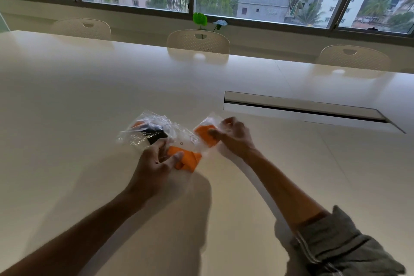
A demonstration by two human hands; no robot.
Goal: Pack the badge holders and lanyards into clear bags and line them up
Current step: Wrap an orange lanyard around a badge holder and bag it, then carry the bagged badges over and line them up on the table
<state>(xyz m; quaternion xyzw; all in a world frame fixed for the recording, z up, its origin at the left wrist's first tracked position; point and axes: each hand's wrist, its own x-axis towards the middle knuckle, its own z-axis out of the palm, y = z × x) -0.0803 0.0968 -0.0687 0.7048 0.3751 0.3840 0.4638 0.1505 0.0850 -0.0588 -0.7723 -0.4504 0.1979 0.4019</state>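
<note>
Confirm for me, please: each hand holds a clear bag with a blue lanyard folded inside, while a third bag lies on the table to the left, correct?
Not quite: the head view shows the folded lanyards are orange, not blue. The left hand holds one bagged orange lanyard, the right hand the other, and the third bag lies left on the table.

Two hands (pixel 154 163) (pixel 233 132) — orange-filled clear bags (pixel 188 152)

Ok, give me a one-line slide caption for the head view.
Left hand and right hand each grip a clear bag of orange lanyard, beside a third bag, over a white table.
</note>
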